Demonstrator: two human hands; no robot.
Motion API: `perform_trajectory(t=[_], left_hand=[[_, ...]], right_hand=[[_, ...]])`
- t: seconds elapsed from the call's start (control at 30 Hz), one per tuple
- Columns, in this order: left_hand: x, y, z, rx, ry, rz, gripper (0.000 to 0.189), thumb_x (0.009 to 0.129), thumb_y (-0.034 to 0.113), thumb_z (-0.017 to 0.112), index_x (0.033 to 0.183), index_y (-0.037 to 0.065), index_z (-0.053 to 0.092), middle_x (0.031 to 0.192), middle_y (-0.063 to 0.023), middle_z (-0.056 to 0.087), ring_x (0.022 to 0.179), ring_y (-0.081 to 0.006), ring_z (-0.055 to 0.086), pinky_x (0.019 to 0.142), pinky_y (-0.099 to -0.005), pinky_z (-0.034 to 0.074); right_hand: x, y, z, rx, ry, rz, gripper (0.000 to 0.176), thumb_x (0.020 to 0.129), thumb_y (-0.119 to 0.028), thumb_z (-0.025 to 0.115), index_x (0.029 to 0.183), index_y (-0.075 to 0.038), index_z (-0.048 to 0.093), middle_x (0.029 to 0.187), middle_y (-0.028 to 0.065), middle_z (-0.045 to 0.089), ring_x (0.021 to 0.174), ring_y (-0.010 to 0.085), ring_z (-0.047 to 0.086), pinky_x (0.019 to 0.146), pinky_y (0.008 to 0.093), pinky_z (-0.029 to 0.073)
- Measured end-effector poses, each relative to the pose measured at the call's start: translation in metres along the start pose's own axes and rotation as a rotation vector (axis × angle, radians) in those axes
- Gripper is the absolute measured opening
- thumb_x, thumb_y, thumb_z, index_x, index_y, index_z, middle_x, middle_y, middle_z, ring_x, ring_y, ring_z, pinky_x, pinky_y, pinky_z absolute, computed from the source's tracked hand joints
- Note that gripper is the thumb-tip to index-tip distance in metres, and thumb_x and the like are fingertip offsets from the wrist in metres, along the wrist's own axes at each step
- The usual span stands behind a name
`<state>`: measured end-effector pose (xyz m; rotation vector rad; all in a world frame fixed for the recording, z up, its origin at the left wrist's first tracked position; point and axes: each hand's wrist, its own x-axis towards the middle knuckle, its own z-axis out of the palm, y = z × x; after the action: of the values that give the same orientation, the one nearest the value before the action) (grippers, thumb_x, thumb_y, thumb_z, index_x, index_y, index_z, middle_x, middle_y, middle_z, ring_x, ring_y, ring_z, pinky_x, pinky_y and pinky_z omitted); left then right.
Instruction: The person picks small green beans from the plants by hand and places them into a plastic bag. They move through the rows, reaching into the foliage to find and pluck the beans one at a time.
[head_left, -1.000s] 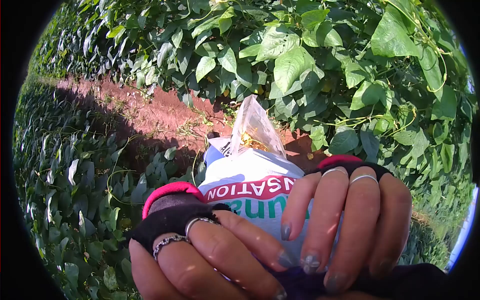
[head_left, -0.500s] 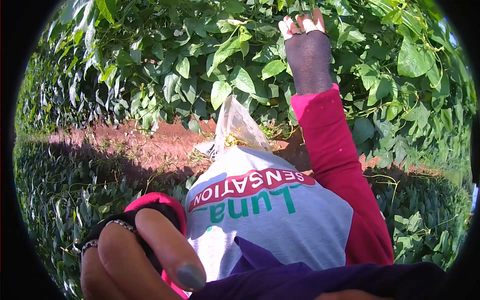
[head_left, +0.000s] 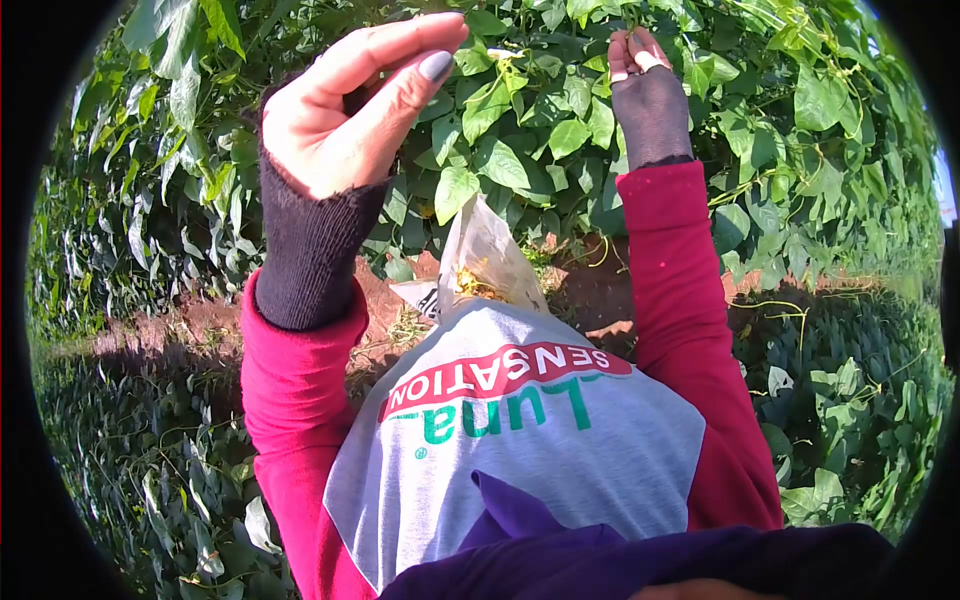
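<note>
My left hand (head_left: 360, 100), in a dark fingerless glove, is raised before the leaves at upper left. Its thumb and fingers are drawn together near their tips; whether anything small is between them I cannot make out. My right hand (head_left: 645, 85), gloved the same way, reaches into the green vines (head_left: 560, 90) at the top. Its fingers are bent together among the leaves, and what they hold is too small to tell. Between my arms a clear plastic bag (head_left: 490, 260) with yellowish bits inside stands at the front of my grey printed shirt (head_left: 520, 440).
Reddish soil (head_left: 390, 310) runs across the middle as a strip. Dense leafy plants (head_left: 150, 440) grow on the near side at left, and more plants (head_left: 850, 430) at right. Purple cloth (head_left: 620, 560) crosses the bottom.
My left hand has moved from low in front of the camera up to the leaves. My right hand has shifted slightly right and its fingers have drawn together. The view has shifted a little.
</note>
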<state>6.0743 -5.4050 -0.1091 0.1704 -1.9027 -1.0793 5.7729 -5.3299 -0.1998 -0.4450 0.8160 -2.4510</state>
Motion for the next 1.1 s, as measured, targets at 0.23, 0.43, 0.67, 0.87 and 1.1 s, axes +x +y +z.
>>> perform_trajectory(t=[0.23,0.43,0.67,0.87,1.1], left_hand=[[0.087,-0.101,0.046,0.347,-0.048,0.189,0.020,0.087,0.006,0.058,0.104,0.003,0.068,0.089,-0.0133,0.070,0.083,-0.0197,0.068,0.076,-0.0311,0.052],[0.107,-0.109,0.062,0.708,-0.151,0.212,0.016,0.080,0.013,0.061,0.090,0.005,0.071,0.085,-0.0166,0.068,0.080,-0.0333,0.066,0.073,-0.0401,0.052],[0.101,-0.069,0.053,0.749,0.000,0.163,0.020,0.079,0.017,0.063,0.093,0.005,0.071,0.084,-0.0172,0.068,0.081,-0.0300,0.067,0.075,-0.0391,0.052],[-0.002,-0.061,0.063,0.307,-0.271,-0.001,0.017,0.086,0.003,0.066,0.102,0.001,0.068,0.092,-0.0083,0.071,0.083,-0.0144,0.067,0.074,-0.0275,0.052],[-0.121,-0.121,0.094,0.065,-0.719,-0.489,0.015,0.084,0.005,0.063,0.097,0.001,0.069,0.091,-0.0129,0.070,0.081,-0.0248,0.068,0.073,-0.0321,0.052]], right_hand=[[-0.008,-0.016,-0.005,-0.227,-0.034,0.048,0.036,0.094,0.003,0.046,0.128,0.011,0.039,0.119,0.0220,0.050,0.104,0.0279,0.059,0.093,0.0328,0.053],[-0.019,-0.032,-0.010,-0.332,-0.087,0.084,0.038,0.092,0.000,0.057,0.126,0.007,0.042,0.099,0.0142,0.061,0.087,0.0192,0.064,0.083,0.0281,0.055],[-0.022,-0.037,-0.031,-0.357,-0.204,0.184,0.052,0.090,0.000,0.060,0.134,0.009,0.032,0.099,0.0171,0.060,0.086,0.0219,0.064,0.082,0.0313,0.056],[-0.036,-0.035,-0.042,-0.129,-0.050,0.342,0.057,0.090,0.002,0.059,0.138,0.006,0.029,0.100,0.0185,0.060,0.089,0.0245,0.064,0.081,0.0326,0.055],[-0.078,-0.033,-0.029,-0.307,-0.239,0.387,0.030,0.091,-0.006,0.062,0.118,0.005,0.053,0.097,0.0113,0.063,0.083,0.0179,0.063,0.075,0.0273,0.052]])
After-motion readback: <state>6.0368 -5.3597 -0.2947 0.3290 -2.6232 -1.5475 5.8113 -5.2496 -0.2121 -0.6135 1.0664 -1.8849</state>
